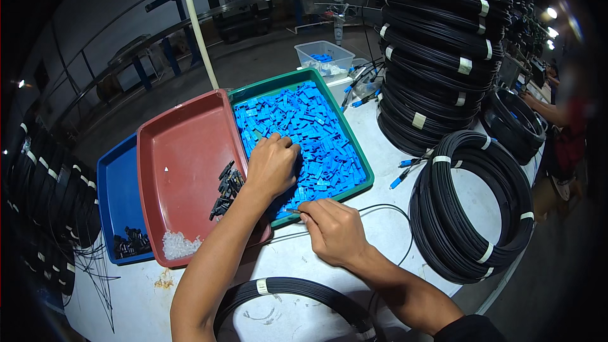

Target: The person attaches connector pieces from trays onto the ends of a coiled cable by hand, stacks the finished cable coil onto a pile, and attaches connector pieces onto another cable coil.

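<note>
Small blue plastic pieces [310,133] heaped, green tray [362,163], left hand [273,166] among them

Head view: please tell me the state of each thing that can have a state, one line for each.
green tray: full of small blue parts
red tray: mostly bare, black parts and clear bits inside
blue tray: few black parts in one corner
clear box: open, blue parts inside
cable coils: stacked, taped
left hand: reaching into blue parts
right hand: pinching thin black cable end

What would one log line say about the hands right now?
left hand: in green tray of blue parts | right hand: pinching thin black cable
</note>
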Tool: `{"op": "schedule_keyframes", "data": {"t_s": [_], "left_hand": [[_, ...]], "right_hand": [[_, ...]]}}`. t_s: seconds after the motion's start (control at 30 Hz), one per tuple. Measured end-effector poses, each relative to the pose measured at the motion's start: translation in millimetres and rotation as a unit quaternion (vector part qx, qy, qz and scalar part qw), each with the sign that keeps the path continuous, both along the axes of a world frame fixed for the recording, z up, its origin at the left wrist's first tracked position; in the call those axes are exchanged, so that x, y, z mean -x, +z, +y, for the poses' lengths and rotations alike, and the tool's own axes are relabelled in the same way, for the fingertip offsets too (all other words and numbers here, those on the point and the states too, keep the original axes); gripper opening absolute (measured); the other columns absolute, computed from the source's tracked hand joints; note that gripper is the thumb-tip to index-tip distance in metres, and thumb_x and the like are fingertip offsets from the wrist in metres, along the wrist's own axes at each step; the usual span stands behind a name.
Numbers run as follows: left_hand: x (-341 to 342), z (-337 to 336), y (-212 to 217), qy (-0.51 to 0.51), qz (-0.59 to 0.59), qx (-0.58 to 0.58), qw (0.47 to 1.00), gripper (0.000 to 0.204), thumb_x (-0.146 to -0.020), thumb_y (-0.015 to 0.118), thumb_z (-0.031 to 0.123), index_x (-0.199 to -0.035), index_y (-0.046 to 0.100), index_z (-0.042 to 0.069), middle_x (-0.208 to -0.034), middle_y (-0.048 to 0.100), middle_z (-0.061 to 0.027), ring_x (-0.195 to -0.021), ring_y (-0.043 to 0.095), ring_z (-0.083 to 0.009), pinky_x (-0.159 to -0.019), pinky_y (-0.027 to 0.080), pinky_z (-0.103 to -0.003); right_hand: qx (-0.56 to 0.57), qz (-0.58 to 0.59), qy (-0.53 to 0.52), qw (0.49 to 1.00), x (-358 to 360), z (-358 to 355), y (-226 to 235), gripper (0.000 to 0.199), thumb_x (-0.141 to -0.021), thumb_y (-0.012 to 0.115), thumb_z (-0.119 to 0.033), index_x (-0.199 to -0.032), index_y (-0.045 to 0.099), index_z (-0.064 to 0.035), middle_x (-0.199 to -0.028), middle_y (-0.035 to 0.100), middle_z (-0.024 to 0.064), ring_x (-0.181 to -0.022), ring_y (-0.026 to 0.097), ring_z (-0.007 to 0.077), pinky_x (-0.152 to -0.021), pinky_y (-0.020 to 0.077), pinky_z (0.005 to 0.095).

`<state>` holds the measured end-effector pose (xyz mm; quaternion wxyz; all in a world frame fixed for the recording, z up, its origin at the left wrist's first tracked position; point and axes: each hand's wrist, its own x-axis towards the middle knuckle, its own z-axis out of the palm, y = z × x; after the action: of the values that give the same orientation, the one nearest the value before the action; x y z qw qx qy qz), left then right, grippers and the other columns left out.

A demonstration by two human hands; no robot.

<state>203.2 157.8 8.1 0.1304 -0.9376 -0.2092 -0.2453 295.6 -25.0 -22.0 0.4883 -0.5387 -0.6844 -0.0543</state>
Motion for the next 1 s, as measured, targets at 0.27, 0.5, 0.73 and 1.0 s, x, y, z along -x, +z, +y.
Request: {"op": "schedule_keyframes", "data": {"t_s": [0.27,0.5,0.73,1.0], "left_hand": [[14.9,-8.0,24.2,-0.013,-0.070,0.090,0.993,0.021,-0.072,0.071,0.009,-0.092,0.066,0.003,-0.091,0.068,-0.0157,-0.093,0.064,-0.0360,-0.081,0.053,-0.046],[42.0,-31.3,51.6,-0.041,-0.203,0.273,0.940,0.027,-0.081,0.070,0.009,-0.108,0.069,0.005,-0.089,0.072,-0.0128,-0.078,0.066,-0.0235,-0.070,0.051,-0.038],[97.7,-70.3,44.6,-0.161,-0.348,0.527,0.759,0.023,-0.095,0.064,0.002,-0.117,0.063,-0.001,-0.108,0.072,-0.0109,-0.095,0.067,-0.0129,-0.081,0.052,-0.027],[178.2,-117.2,17.6,-0.147,-0.415,0.539,0.718,0.022,-0.092,0.070,0.006,-0.112,0.062,0.003,-0.113,0.070,-0.0112,-0.105,0.064,-0.0146,-0.093,0.051,-0.029]], "right_hand": [[0.001,0.000,0.005,1.000,0.9,-0.3,-0.5,0.011,-0.086,0.066,-0.002,-0.098,0.066,-0.0003,-0.082,0.067,0.0140,-0.072,0.066,0.0318,-0.064,0.0522,0.0408],[-0.024,-0.006,0.016,1.000,3.3,-0.4,0.6,0.010,-0.086,0.066,-0.005,-0.096,0.065,-0.0012,-0.080,0.065,0.0123,-0.075,0.066,0.0296,-0.066,0.0529,0.0414],[-0.021,-0.005,0.045,0.999,3.6,-4.1,2.0,0.011,-0.088,0.066,-0.005,-0.098,0.066,-0.0016,-0.084,0.068,0.0144,-0.079,0.067,0.0324,-0.069,0.0539,0.0431],[-0.015,0.014,0.138,0.990,15.1,-4.6,-3.5,0.010,-0.091,0.067,-0.007,-0.099,0.067,-0.0014,-0.091,0.071,0.0146,-0.081,0.070,0.0323,-0.072,0.0554,0.0398]]}}
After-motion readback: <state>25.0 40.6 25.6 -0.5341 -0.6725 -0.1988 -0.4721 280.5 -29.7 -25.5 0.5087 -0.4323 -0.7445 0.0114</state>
